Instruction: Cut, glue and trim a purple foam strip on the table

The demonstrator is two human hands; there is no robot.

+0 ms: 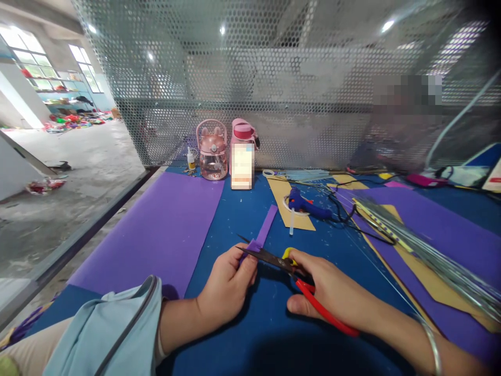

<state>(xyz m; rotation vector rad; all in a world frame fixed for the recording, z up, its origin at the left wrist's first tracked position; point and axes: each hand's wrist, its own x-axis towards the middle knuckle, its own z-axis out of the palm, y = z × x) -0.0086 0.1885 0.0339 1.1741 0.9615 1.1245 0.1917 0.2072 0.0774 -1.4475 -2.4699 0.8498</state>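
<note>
A: Reading from the left, how far has the work been carried?

B: A purple sheet point(156, 224) is spread on the blue tabletop point(235, 219). At centre, one end of the purple strip point(267, 225) is pinched by the fingers of the left hand point(227, 279). The scissors point(276, 259) are gripped at their handles by the right hand point(331, 282), the blades being parted about the strip near the pinch. The strip's long sides appear to be finished; the cut at its held end is judged incomplete.

A: What materials are distinguished?

B: The sheet and strip are matt, smooth and straight-edged, the strip being folded where it is held. Dark metal blades are joined to yellow and red handles. Farther right, a blue glue gun point(300, 201) is rested on a flat tan piece point(279, 190); beyond it, slender, glossy strands point(426, 258) are gathered in a bundle.
</note>
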